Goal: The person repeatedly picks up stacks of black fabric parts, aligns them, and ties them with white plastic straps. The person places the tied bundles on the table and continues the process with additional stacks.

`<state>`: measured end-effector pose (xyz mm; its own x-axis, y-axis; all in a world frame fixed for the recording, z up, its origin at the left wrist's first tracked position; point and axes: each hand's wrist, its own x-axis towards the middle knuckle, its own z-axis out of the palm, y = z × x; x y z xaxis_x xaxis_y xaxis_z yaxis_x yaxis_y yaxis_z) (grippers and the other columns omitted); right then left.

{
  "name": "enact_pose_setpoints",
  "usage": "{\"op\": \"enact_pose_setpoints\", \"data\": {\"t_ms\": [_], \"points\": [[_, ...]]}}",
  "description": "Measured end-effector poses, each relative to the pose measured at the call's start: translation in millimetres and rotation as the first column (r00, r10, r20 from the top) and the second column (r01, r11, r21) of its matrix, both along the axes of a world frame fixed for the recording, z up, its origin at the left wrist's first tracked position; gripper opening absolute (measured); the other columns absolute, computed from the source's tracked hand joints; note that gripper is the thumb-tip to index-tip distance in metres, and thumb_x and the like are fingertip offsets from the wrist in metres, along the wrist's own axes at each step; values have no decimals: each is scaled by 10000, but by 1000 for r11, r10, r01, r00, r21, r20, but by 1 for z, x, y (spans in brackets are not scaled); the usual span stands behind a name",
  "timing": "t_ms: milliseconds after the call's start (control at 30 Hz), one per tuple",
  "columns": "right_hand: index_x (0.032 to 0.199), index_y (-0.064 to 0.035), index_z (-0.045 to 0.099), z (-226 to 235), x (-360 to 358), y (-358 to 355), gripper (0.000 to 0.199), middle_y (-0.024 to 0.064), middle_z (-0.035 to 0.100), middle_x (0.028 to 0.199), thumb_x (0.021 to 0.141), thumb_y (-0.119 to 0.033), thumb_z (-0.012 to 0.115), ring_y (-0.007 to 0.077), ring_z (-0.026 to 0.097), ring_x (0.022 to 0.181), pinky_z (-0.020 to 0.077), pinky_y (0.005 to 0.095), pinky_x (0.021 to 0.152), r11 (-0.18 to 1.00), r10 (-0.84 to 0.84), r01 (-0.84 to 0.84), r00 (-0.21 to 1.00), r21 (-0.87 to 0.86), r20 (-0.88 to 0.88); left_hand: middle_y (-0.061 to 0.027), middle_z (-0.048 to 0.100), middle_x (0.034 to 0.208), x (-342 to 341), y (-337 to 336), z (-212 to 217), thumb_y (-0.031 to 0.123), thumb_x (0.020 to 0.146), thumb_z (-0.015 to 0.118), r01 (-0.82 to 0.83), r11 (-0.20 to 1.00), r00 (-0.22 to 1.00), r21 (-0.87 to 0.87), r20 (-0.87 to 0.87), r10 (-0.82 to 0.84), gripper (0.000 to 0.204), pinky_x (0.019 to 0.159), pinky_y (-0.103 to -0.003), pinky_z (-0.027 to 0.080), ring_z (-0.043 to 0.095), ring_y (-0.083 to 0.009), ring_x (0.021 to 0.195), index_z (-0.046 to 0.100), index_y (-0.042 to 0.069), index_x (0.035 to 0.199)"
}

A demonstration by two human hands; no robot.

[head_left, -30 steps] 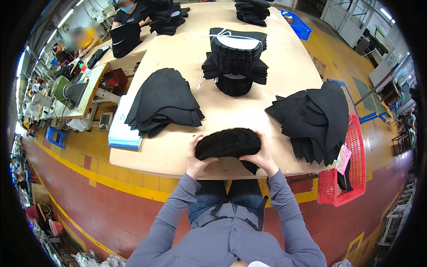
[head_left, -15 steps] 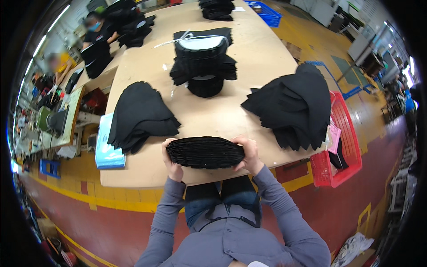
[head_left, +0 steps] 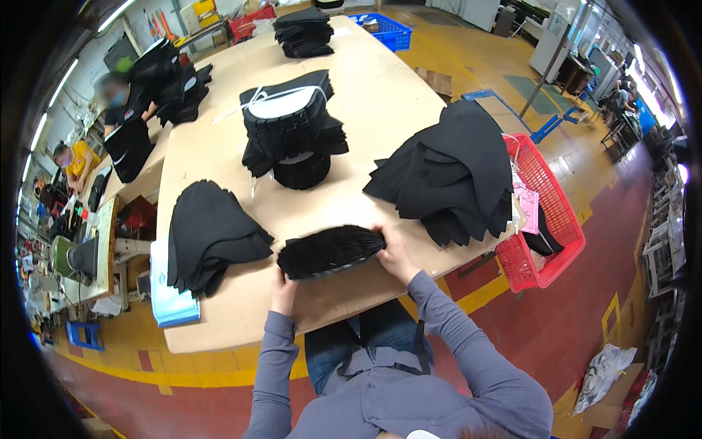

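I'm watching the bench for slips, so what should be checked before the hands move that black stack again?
1. Left hand on the near-left end of the black stack: ok.
2. Right hand on its right end: ok.
3. Stack lies on the table, not over the edge: ok.
4. Stack apart from the left fabric pile: ok.
5. Stack apart from the right fabric pile: ok, narrow gap.
6. Pieces squared up inside the stack: cannot tell.

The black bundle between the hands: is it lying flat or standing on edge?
Standing on edge. The black bundle shows many thin layer edges upward, pressed between the left hand and right hand on the table.
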<state>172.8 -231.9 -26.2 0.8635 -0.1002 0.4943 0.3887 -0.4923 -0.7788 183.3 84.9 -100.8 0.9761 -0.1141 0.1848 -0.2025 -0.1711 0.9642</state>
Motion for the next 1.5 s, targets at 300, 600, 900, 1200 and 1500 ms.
{"op": "enact_pose_setpoints", "data": {"t_ms": [300, 600, 900, 1200, 1500], "points": [[929, 17, 626, 1, 5, 5, 810, 131, 606, 730, 798, -778, 544, 262, 645, 677, 479, 341, 604, 956, -133, 84, 978, 282, 159, -103, 607, 1179, 9, -72, 77, 129, 854, 614, -268, 899, 940, -345, 111, 323, 437, 958, -327, 437, 566, -215, 1069, 530, -19, 1257], [894, 39, 620, -27, 1, 5, 647, 183, 583, 718, 886, -607, 577, 325, 633, 672, 469, 375, 616, 934, -241, 184, 957, 305, 162, -109, 680, 897, 0, -81, 72, 26, 735, 746, -307, 925, 926, -224, 156, 345, 312, 780, -328, 506, 627, -196, 810, 616, -32, 1012], [939, 25, 622, -20, -14, -16, 453, 219, 587, 735, 897, -426, 620, 378, 618, 673, 454, 399, 607, 978, -71, 81, 996, 192, -60, -110, 698, 996, -13, -49, 61, 64, 846, 718, -23, 999, 999, 34, -34, 24, 340, 875, -323, 506, 646, -187, 939, 619, -30, 1157], [1141, -44, 588, 67, 14, -30, 346, 109, 643, 1006, 826, -94, 723, 208, 629, 881, 495, 326, 802, 892, -446, 435, 892, 124, 73, -130, 707, 753, 40, -53, 78, 347, 849, 752, -335, 931, 911, 144, -202, 359, 455, 680, -325, 501, 633, -158, 683, 699, -104, 883], [1500, -219, 295, 152, 29, -194, 1022, 249, 180, 1569, 655, -395, 842, 430, 210, 1447, 224, 566, 1151, 633, -524, 237, 832, -737, -183, -165, 621, 1168, -3, -32, 34, 199, 891, 713, -381, 924, 923, -6, -67, 380, 473, 892, -318, 472, 577, -195, 1060, 551, -78, 1238]]}}
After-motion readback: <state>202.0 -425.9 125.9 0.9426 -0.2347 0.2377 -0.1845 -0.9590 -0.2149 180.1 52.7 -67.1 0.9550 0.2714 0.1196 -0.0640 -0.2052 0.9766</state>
